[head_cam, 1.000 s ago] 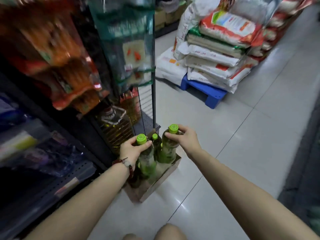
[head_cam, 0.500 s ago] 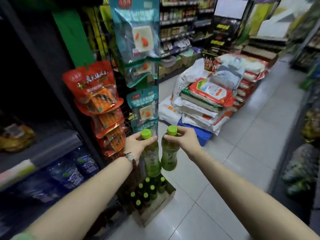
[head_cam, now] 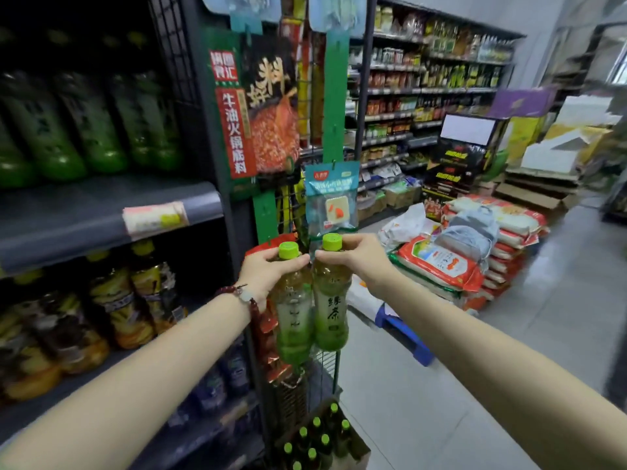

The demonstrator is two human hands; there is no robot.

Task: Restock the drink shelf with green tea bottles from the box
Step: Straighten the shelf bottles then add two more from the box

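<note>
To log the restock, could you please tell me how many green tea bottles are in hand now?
2. One bottle hangs from the left hand, the other bottle from the right hand, gripped near the caps. More stand in the box.

Bright green caps (head_cam: 288, 250) and pale green labels on two yellow-green tea bottles (head_cam: 330, 300), dark red beads on a wrist bracelet (head_cam: 237, 295), grey shelf (head_cam: 101, 212), brown box (head_cam: 356, 452).

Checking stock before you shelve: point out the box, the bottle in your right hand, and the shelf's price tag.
box (head_cam: 361, 451), head view, cardboard side wall.
right-hand bottle (head_cam: 331, 317), head view, label.
price tag (head_cam: 156, 219), head view, centre.
</note>
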